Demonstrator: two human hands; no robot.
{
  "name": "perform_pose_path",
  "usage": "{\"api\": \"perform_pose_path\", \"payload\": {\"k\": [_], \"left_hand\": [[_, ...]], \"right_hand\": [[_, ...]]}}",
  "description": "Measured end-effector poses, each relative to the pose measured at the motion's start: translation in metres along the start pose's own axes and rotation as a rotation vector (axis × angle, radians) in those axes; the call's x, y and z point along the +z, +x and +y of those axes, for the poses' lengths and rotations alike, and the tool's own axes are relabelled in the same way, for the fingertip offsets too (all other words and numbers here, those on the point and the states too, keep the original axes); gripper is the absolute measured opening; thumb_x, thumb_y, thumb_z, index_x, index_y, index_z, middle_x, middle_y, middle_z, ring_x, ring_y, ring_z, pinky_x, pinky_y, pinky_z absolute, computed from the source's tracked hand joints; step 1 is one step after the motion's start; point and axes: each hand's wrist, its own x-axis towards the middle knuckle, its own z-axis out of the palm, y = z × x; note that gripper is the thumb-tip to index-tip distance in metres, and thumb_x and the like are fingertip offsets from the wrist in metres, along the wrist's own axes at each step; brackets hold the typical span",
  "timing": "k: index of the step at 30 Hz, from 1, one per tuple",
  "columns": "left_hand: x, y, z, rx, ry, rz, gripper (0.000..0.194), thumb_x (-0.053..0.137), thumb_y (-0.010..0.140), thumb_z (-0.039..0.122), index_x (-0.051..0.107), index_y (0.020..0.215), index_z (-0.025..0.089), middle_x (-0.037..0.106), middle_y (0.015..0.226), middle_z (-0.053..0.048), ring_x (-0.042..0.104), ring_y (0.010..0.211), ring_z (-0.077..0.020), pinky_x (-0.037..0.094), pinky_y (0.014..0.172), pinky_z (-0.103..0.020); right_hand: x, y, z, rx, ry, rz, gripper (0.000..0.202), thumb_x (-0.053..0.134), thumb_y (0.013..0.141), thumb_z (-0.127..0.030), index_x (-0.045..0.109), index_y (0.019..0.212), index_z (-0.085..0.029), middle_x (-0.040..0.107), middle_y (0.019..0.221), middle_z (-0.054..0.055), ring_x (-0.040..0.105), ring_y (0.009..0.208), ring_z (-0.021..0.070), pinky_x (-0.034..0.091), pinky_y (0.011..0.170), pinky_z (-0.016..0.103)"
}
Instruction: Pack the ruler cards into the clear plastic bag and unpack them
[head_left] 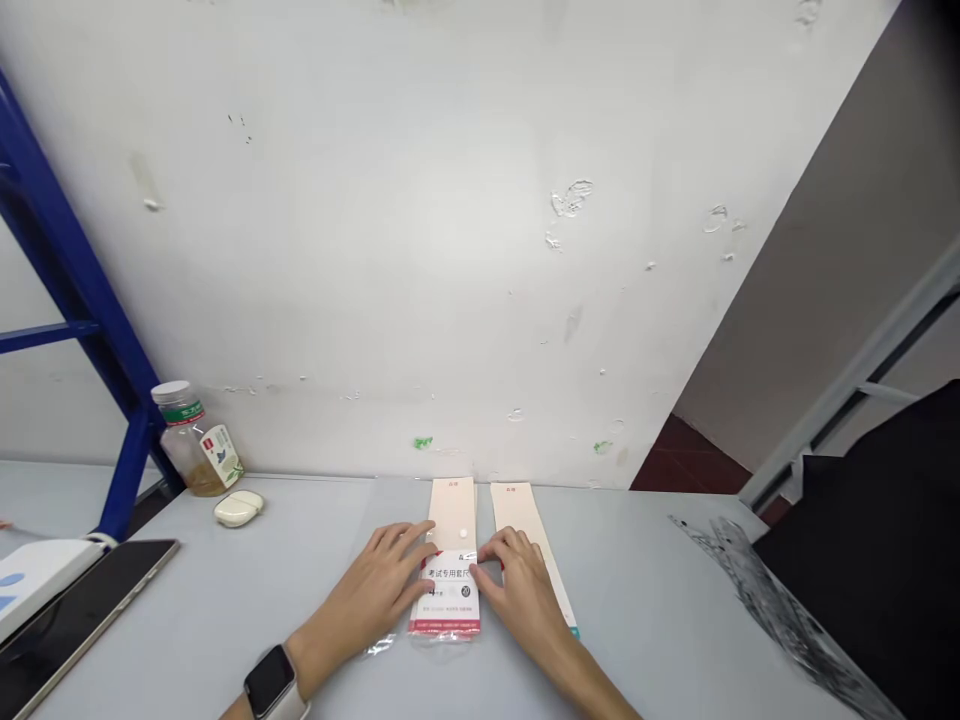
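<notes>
A clear plastic packet with a white and red printed label [450,605] lies flat on the grey table, over the lower part of a cream card [452,505]. My left hand [379,580] rests at the packet's left edge, thumb and fingertips on it. At its right edge, my right hand [521,590] has thumb and index finger closed on the packet's side. A second cream card [551,560] lies partly under my right hand, its teal-tipped end showing beyond. Some clear film sticks out beneath my left hand.
At the left are a jar [199,445], a cream case [238,508], a phone [82,610], a white box [37,580] and a blue metal frame [82,250]. Crumpled clear plastic [780,600] and black material [885,560] lie at the right. A white wall [420,250] rises behind.
</notes>
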Motion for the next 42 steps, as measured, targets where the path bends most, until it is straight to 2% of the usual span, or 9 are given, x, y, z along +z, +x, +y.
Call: {"api": "perform_pose_path", "payload": {"k": [9,12,15,17,20,27,32,38,42], "left_hand": [[-0.001,0.002,-0.001,-0.136,-0.200,0.074,0.032,0.046,0.097,0.040,0.054,0.126,0.031,0.055,0.133,-0.005,0.049,0.120,-0.0266,0.043,0.099,-0.043],[-0.003,0.005,0.003,-0.230,-0.429,0.126,0.030,0.043,0.098,0.039,0.053,0.124,0.028,0.059,0.124,-0.006,0.055,0.110,-0.0241,0.045,0.094,-0.040],[-0.005,0.008,0.008,-0.318,-0.742,0.109,0.031,0.044,0.096,0.042,0.051,0.120,0.024,0.065,0.095,-0.004,0.061,0.091,-0.0218,0.048,0.084,-0.037],[-0.005,0.010,0.011,-0.354,-0.957,0.084,0.033,0.048,0.093,0.045,0.050,0.117,0.023,0.063,0.078,0.000,0.063,0.082,-0.0210,0.049,0.079,-0.035],[-0.004,0.010,0.013,-0.379,-1.139,0.065,0.035,0.054,0.089,0.047,0.051,0.114,0.023,0.061,0.073,0.002,0.062,0.078,-0.0200,0.049,0.075,-0.033],[-0.007,0.012,0.014,-0.431,-1.122,0.044,0.036,0.061,0.085,0.047,0.057,0.109,0.021,0.054,0.063,0.006,0.055,0.065,-0.0160,0.043,0.068,-0.029],[-0.010,0.013,0.014,-0.452,-1.146,0.059,0.041,0.063,0.082,0.047,0.058,0.113,0.021,0.057,0.066,0.004,0.056,0.068,-0.0170,0.044,0.071,-0.031],[-0.009,0.013,0.011,-0.484,-1.153,0.094,0.034,0.068,0.079,0.044,0.061,0.103,0.021,0.057,0.067,0.004,0.057,0.067,-0.0162,0.045,0.069,-0.029],[-0.012,0.013,0.006,-0.513,-1.134,0.140,0.032,0.068,0.077,0.044,0.063,0.099,0.021,0.059,0.072,0.001,0.059,0.072,-0.0182,0.047,0.072,-0.031]], "right_hand": [[-0.013,0.009,0.004,0.295,0.579,-0.020,0.009,0.062,0.071,-0.028,0.067,0.067,-0.021,0.056,0.072,-0.001,0.045,0.062,0.0139,0.039,0.061,0.026],[-0.013,0.007,0.005,0.315,0.714,-0.055,0.013,0.065,0.071,-0.032,0.065,0.072,-0.019,0.055,0.067,-0.002,0.046,0.062,0.0140,0.039,0.060,0.026],[-0.017,0.005,0.001,0.283,0.790,-0.139,0.021,0.063,0.076,-0.040,0.064,0.078,-0.019,0.058,0.070,-0.001,0.051,0.067,0.0153,0.041,0.063,0.026],[-0.019,0.004,-0.002,0.261,0.801,-0.198,0.028,0.061,0.079,-0.048,0.065,0.081,-0.020,0.061,0.075,0.000,0.053,0.072,0.0167,0.042,0.067,0.027],[-0.019,0.004,-0.001,0.264,0.747,-0.217,0.038,0.061,0.078,-0.056,0.067,0.077,-0.019,0.064,0.075,0.001,0.055,0.073,0.0181,0.042,0.069,0.028],[-0.014,0.007,0.010,0.367,0.773,-0.165,0.039,0.073,0.068,-0.056,0.070,0.069,-0.017,0.067,0.067,0.003,0.059,0.070,0.0202,0.044,0.068,0.031],[-0.021,0.007,0.007,0.348,0.813,-0.200,0.040,0.070,0.071,-0.058,0.071,0.071,-0.018,0.068,0.073,0.003,0.059,0.069,0.0179,0.043,0.065,0.028],[-0.024,0.008,0.008,0.297,0.771,-0.241,0.042,0.063,0.075,-0.061,0.066,0.072,-0.019,0.057,0.064,-0.002,0.047,0.060,0.0130,0.038,0.059,0.025],[-0.031,0.010,0.010,0.317,0.772,-0.202,0.039,0.062,0.077,-0.059,0.061,0.070,-0.020,0.047,0.058,-0.004,0.041,0.055,0.0119,0.034,0.055,0.025]]}}
